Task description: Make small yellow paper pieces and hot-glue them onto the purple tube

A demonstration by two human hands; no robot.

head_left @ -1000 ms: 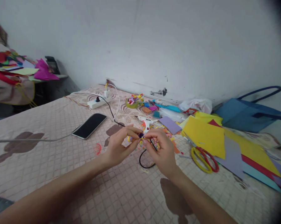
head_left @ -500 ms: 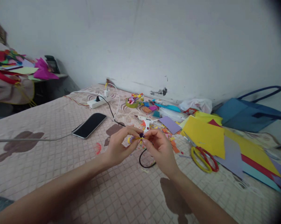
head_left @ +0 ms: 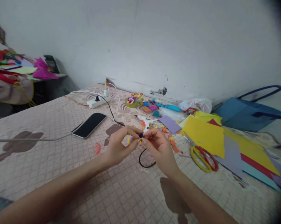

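Observation:
Both hands meet above the middle of the table, pinching one small craft piece (head_left: 141,135) with dark purple and yellow parts. My left hand (head_left: 119,143) is closed on its left side, and a yellow and lilac end shows beyond the fingers. On the other side, the thumb and forefinger of my right hand (head_left: 160,147) are closed on it. Fingertips cover much of the piece, so its exact shape is hidden. Just behind the hands lies a white glue gun (head_left: 147,121), among colourful scraps. A black cord (head_left: 143,164) loops beneath the right hand.
Scissors (head_left: 203,157) with red and yellow handles lie on the right beside yellow sheets (head_left: 204,137). A phone (head_left: 90,125) and a white power strip (head_left: 98,101) are at left. Behind stand a dish of small colourful pieces (head_left: 132,102) and a blue bag (head_left: 248,113) near the wall.
The fingertips have shifted very slightly around the small piece, and less of its yellow part shows between them. Both hands otherwise keep their places.

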